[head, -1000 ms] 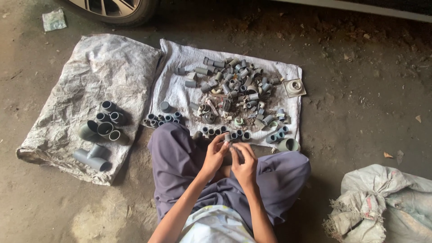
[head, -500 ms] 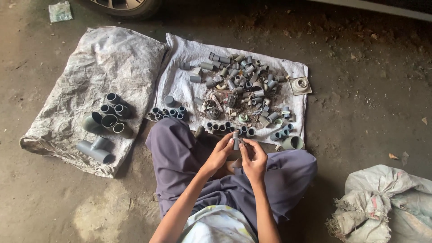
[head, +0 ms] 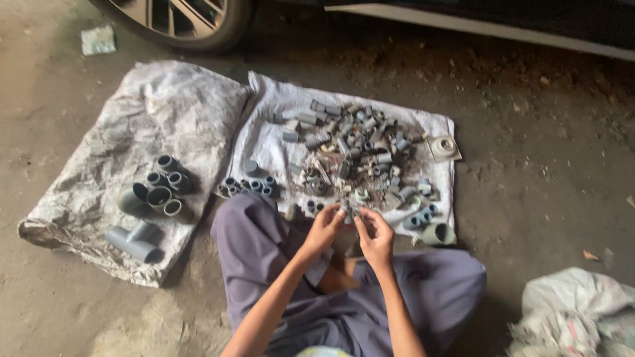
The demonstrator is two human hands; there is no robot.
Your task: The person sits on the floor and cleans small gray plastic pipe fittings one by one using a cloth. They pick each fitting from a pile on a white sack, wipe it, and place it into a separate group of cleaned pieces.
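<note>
I sit cross-legged in purple trousers on a dirt floor. My left hand (head: 324, 231) and my right hand (head: 376, 233) meet in front of me and pinch one small grey pipe fitting (head: 348, 213) between their fingertips, just above the near edge of a white sack cloth (head: 264, 139). A heap of small grey pipe fittings (head: 354, 149) lies on that cloth. A short row of fittings (head: 248, 186) stands at its near left edge.
A second sack cloth (head: 126, 132) on the left carries bigger grey pipe fittings (head: 155, 188). A square floor drain cover (head: 443, 147) sits at the far right corner of the white cloth. A car wheel (head: 178, 20) is beyond, a filled white sack (head: 569, 314) at right.
The view has shifted, so everything sits lower in the frame and more of the wheel shows. Both hands stay together on the small fitting, now closer to the cloth's near edge.
</note>
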